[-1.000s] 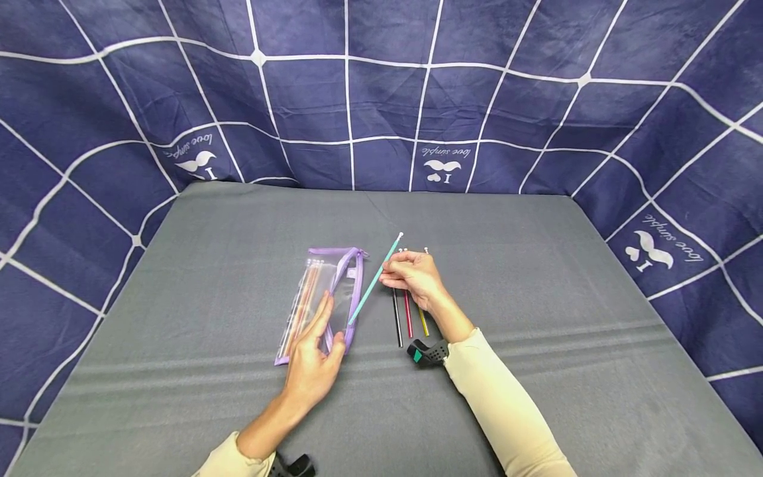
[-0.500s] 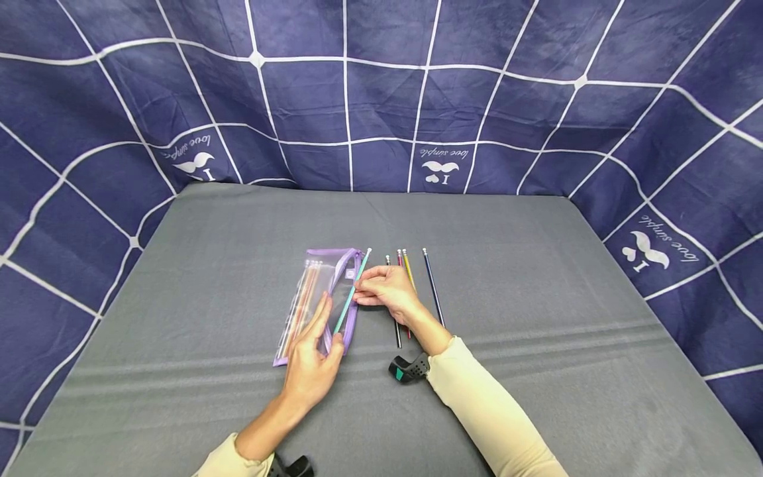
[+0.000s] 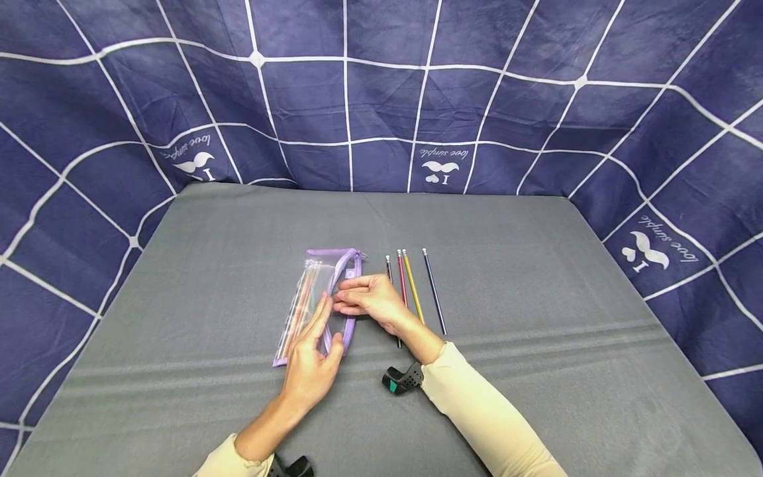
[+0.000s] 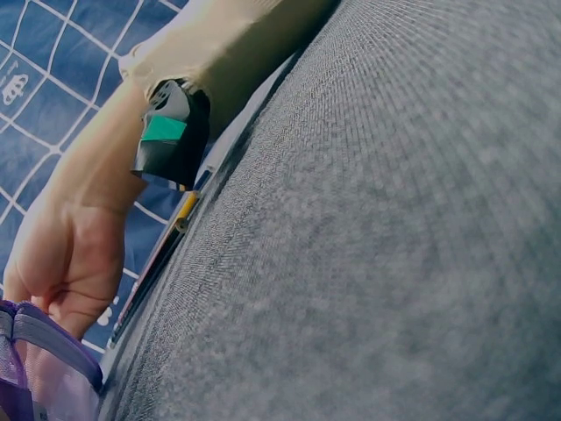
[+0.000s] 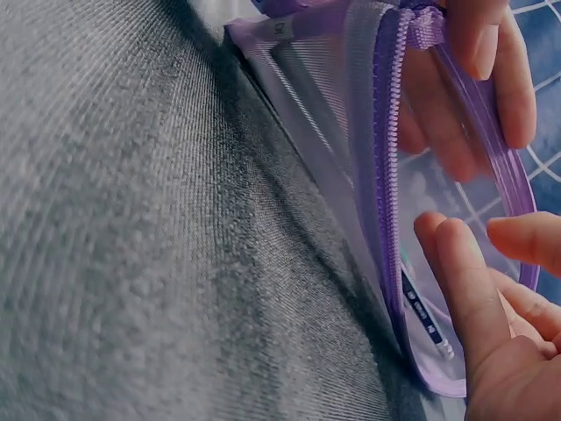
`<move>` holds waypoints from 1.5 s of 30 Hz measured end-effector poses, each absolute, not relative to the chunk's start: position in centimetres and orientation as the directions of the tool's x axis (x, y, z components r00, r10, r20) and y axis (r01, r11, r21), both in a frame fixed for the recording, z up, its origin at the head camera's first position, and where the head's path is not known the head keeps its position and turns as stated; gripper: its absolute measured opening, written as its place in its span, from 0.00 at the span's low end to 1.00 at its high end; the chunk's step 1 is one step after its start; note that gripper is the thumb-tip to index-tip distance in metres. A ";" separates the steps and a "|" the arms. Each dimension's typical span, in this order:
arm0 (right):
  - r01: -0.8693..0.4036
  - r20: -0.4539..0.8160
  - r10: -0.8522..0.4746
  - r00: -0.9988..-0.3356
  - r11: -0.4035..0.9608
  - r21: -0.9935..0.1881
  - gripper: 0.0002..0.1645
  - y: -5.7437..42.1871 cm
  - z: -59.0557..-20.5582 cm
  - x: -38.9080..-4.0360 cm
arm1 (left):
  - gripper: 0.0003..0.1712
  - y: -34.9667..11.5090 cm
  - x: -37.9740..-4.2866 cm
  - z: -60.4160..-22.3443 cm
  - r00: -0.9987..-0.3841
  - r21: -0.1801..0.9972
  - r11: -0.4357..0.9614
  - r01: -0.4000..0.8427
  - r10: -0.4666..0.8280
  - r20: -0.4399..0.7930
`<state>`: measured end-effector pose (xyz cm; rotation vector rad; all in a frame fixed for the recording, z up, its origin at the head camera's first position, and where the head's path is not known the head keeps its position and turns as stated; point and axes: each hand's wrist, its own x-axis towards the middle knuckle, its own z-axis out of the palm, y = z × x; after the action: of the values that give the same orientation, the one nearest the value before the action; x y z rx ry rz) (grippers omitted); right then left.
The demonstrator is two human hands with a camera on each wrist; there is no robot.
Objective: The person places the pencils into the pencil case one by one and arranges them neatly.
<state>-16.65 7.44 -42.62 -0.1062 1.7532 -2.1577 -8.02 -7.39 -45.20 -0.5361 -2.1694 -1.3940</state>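
A clear pencil case with purple trim [image 3: 326,252] lies on the grey surface, its zipped mouth spread wide. My left hand [image 3: 312,364] rests on it, fingers laid along the clear side and thumb at the mouth's edge. Inside, several pencils [image 3: 303,298] show through the plastic. Fingers of my right hand [image 3: 372,301] reach into the mouth with nothing visible between them; the right wrist view shows these fingers extended. Below them in that view, a pencil end with dark lettering [image 5: 425,316] sits inside the case.
To the right lie a black pencil [image 3: 389,265], a red pencil [image 3: 402,275], a yellow pencil [image 3: 412,285] and a dark blue pencil [image 3: 434,291]. My right forearm partly covers some of them. A blue checked cloth [image 3: 381,99] hangs behind the grey surface [image 3: 536,278].
My right hand has carried the teal pencil leftward into the case and let it go; its fingers now sit at the mouth. My left hand has stayed in place.
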 end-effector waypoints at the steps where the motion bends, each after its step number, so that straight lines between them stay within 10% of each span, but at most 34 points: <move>1: 0.225 -0.162 -0.327 -0.931 -0.164 -0.960 0.19 7.5 -42.5 -16.6 | 0.37 -7.4 -8.0 -45.2 -0.795 0.717 0.397 0.572 0.056 0.603; 45: 0.113 -0.092 -0.243 -0.966 -0.076 -0.991 0.20 11.3 -41.7 -16.8 | 0.36 -7.3 -8.0 -45.3 -0.788 0.717 0.388 0.579 0.044 0.614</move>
<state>-16.84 11.34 -41.74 -0.1418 1.9520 -2.1368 -8.04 -7.33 -45.33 -0.5333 -2.1454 -1.4015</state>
